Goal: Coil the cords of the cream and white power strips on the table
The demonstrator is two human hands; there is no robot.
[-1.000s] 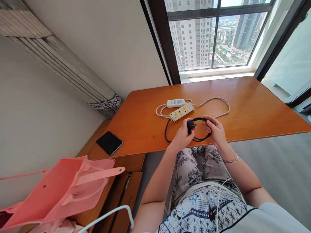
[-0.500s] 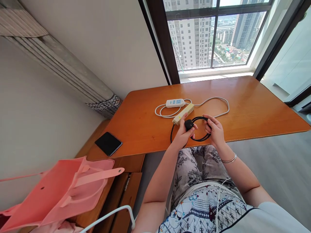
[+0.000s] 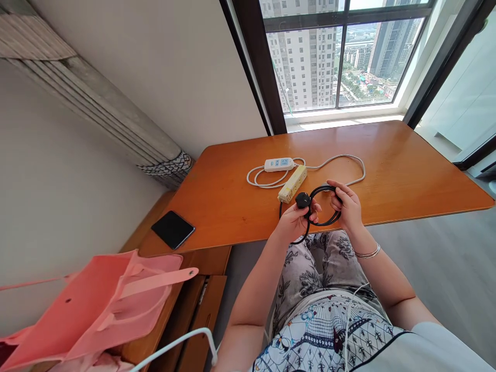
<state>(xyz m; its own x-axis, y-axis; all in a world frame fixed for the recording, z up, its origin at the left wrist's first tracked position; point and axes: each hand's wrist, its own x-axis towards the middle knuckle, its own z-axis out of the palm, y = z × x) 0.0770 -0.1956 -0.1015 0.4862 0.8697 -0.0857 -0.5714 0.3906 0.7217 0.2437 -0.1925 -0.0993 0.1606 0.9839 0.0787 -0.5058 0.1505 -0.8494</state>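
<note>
My left hand (image 3: 296, 221) is closed around one side of a looped black power cord (image 3: 325, 223), near its black plug (image 3: 303, 200). The far side of the loops is gripped by the fingers of my right hand (image 3: 347, 206). Both hands hold the coil just above the table's front edge. A length of the cord hangs below my left hand, and another runs to the cream power strip (image 3: 293, 184), which lies on the table slightly beyond that hand. Behind it sits a white power strip (image 3: 279, 164) with a white cord (image 3: 358, 161) curving to the right.
A black tablet or phone (image 3: 172, 229) lies at the left end of the wooden table (image 3: 225, 196). Lower left, an open pink bag (image 3: 96, 305) rests on a wooden surface. A window (image 3: 341, 62) stands behind the table.
Both hands have shifted a little to the right with the coil and plug. My left hand has come away from the cream power strip, which has moved slightly.
</note>
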